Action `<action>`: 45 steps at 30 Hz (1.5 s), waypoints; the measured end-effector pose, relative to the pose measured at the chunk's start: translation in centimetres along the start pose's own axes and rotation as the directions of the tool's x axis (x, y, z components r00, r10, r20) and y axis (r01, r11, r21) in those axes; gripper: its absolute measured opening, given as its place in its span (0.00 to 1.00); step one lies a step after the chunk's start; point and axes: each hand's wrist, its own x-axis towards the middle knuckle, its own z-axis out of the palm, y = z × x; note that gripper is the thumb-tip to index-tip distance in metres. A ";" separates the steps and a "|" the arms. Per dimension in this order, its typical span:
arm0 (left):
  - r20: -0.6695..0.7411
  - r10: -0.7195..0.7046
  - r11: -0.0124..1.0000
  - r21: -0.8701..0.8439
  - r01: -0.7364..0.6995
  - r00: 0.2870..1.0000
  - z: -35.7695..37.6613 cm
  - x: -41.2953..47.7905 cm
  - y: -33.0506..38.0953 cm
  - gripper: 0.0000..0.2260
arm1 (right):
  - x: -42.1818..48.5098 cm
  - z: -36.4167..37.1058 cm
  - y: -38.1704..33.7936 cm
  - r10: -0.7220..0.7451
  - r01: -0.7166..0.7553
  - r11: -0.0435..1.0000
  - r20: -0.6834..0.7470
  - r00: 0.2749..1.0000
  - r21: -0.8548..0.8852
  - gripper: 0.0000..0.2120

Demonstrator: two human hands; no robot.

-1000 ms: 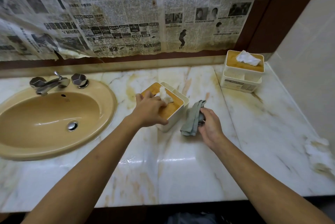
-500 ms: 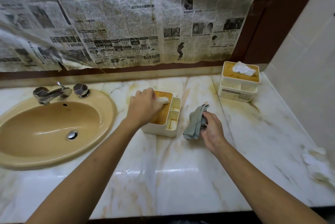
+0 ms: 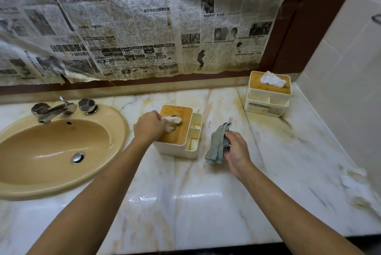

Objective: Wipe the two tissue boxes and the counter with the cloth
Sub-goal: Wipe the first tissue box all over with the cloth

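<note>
A white tissue box with a wooden lid (image 3: 181,129) stands in the middle of the marble counter (image 3: 185,203), its side compartments facing right. My left hand (image 3: 149,127) rests on the lid with its fingers curled round the tissue (image 3: 172,122) that sticks out of the slot. My right hand (image 3: 236,149) grips a folded grey-green cloth (image 3: 217,144) just right of that box, the cloth hanging down to the counter. The second tissue box (image 3: 268,96), with a white tissue on top, stands in the back right corner.
A tan oval sink (image 3: 51,149) with a chrome tap (image 3: 55,109) takes up the left side. Stained newspaper (image 3: 144,28) covers the wall behind. A tiled wall (image 3: 340,89) closes the right side. White residue (image 3: 354,182) lies along the counter's right edge.
The near box has been turned so its compartments face right. My left hand shifted to the tissue at the slot. My right hand with the cloth stayed beside the box.
</note>
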 end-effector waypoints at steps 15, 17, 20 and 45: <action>-0.019 0.214 0.953 0.222 -0.204 0.977 2.3 -2.1 2.6 0.19 | 0.3 0.9 0.3 -0.005 0.006 0.999 0.024 1.000 -0.038 0.05; -0.024 0.218 0.949 0.237 -0.207 0.976 2.9 -2.0 2.8 0.21 | 0.2 0.8 0.7 -0.008 0.010 0.998 0.034 0.999 -0.062 0.06; -0.004 0.216 0.942 0.262 -0.208 0.976 3.2 -1.9 3.4 0.24 | -0.1 0.6 1.6 0.001 0.004 0.994 0.051 0.999 -0.105 0.06; 0.174 0.305 0.945 0.065 -0.320 0.936 2.1 -0.3 1.5 0.20 | 2.5 5.3 3.8 -0.087 0.061 0.961 -0.084 0.993 -0.269 0.07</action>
